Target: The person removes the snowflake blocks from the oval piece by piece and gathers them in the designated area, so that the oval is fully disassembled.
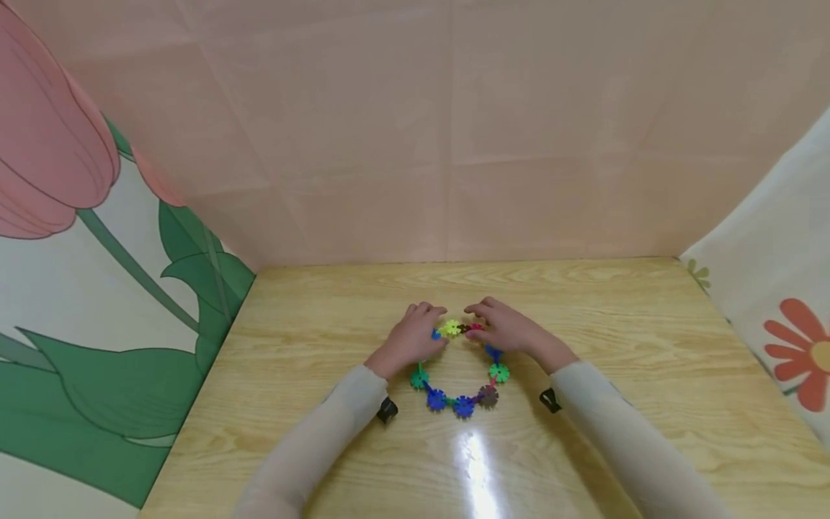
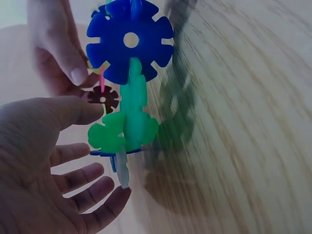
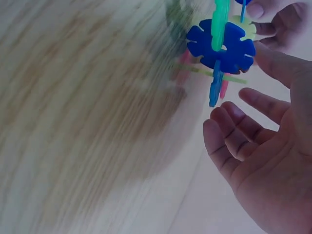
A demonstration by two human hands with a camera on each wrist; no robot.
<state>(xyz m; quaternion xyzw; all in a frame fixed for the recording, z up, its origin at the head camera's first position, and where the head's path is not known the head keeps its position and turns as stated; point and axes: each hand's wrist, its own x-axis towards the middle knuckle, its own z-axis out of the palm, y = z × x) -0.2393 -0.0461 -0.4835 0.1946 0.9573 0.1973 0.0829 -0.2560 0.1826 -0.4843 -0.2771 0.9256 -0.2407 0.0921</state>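
Note:
A closed ring of linked notched discs lies on the table, with a yellow disc point(image 1: 452, 328) at its far side and blue discs point(image 1: 463, 406) nearest the person. The left hand point(image 1: 410, 339) is at the ring's far left, fingers spread and loosely bent; in the left wrist view its fingers lie beside a green disc point(image 2: 107, 134), one fingertip at a pale piece point(image 2: 124, 168). At the far right is the right hand point(image 1: 509, 328), fingers loosely bent beside a blue disc point(image 3: 222, 46) in the right wrist view. Neither hand plainly grips a disc.
The wooden table point(image 1: 311, 303) meets a pink cloth backdrop point(image 1: 447, 144). Flower-printed cloths stand at the left point(image 1: 130, 288) and right point(image 1: 778, 288). Black wrist straps show at the left sleeve point(image 1: 387, 410) and right sleeve point(image 1: 550, 400). A bright reflection lies on the table's near part.

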